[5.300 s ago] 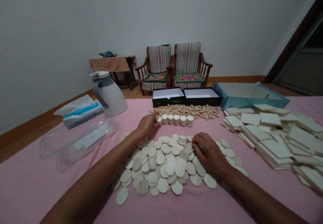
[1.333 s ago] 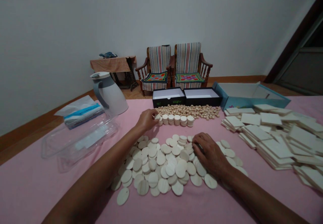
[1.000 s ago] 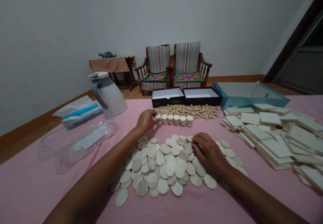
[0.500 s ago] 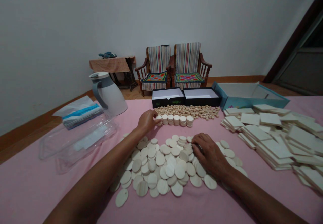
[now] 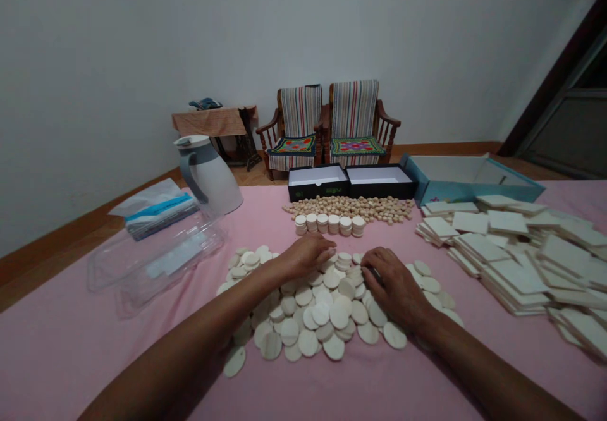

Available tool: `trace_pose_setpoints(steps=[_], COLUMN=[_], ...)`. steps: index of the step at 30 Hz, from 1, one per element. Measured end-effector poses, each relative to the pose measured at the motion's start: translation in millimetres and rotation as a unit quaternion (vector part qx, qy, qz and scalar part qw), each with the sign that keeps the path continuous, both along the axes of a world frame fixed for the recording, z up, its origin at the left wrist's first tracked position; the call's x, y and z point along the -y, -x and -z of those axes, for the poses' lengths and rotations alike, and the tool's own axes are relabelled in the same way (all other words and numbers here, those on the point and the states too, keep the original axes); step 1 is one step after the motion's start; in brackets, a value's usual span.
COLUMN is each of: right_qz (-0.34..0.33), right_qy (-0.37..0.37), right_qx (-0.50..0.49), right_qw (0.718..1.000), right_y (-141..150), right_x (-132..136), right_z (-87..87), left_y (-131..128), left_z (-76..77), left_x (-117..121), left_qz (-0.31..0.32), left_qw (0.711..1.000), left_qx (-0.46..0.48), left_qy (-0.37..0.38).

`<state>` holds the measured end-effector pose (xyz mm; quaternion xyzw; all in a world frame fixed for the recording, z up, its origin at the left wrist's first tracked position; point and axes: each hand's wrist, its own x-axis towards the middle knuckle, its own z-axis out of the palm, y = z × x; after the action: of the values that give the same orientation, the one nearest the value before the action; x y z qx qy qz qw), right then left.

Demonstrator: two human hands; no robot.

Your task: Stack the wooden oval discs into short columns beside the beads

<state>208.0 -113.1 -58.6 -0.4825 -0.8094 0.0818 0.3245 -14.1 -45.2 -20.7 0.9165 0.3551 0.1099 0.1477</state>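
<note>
Round pale wooden discs lie in a wide loose pile (image 5: 321, 313) in front of me. Over the back of this pile is my left hand (image 5: 308, 258), fingers reaching right and slightly apart, with no disc visible in them. My right hand (image 5: 396, 288) rests on the pile's right side. Its fingers are curled, their tips against some slanted discs (image 5: 352, 275); whether it grips any is hidden. Behind the hands stands a row of short disc stacks (image 5: 334, 224), several side by side. The leftmost stack (image 5: 300, 224) stands apart from my left hand.
Small wooden beads (image 5: 351, 207) are spread behind the stacks. Two black boxes (image 5: 318, 190) and a blue box (image 5: 474, 190) stand at the back. Square wooden boards (image 5: 521, 275) are heaped right. Left are a jug (image 5: 213, 181), a tissue pack (image 5: 161, 211) and clear plastic trays (image 5: 165, 263).
My left hand has left the leftmost stack and moved right and nearer, over the disc pile. That stack now shows fully. My right hand has stayed in place.
</note>
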Motion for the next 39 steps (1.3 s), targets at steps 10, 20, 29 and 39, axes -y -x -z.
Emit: trace_pose_setpoints(steps=[10, 20, 29, 39], right_qz=[-0.045, -0.026, -0.022, -0.146], right_qy=[-0.030, -0.009, -0.025, 0.004], right_qx=[0.067, 0.055, 0.057, 0.039], right_qw=[0.996, 0.998, 0.998, 0.988], right_y=[2, -7, -7, 0], right_x=[8, 5, 6, 11], right_z=[-7.1, -13.8, -13.3, -13.2], left_y=[-20, -27, -24, 19], left_z=[4.8, 13.5, 10.6, -4.7], left_x=[31, 40, 48, 33], left_qz=[-0.026, -0.047, 0.005, -0.159], left_qw=[0.998, 0.999, 1.000, 0.979], left_qx=[-0.049, -0.020, 0.011, -0.111], left_qy=[-0.034, -0.015, 0.006, -0.057])
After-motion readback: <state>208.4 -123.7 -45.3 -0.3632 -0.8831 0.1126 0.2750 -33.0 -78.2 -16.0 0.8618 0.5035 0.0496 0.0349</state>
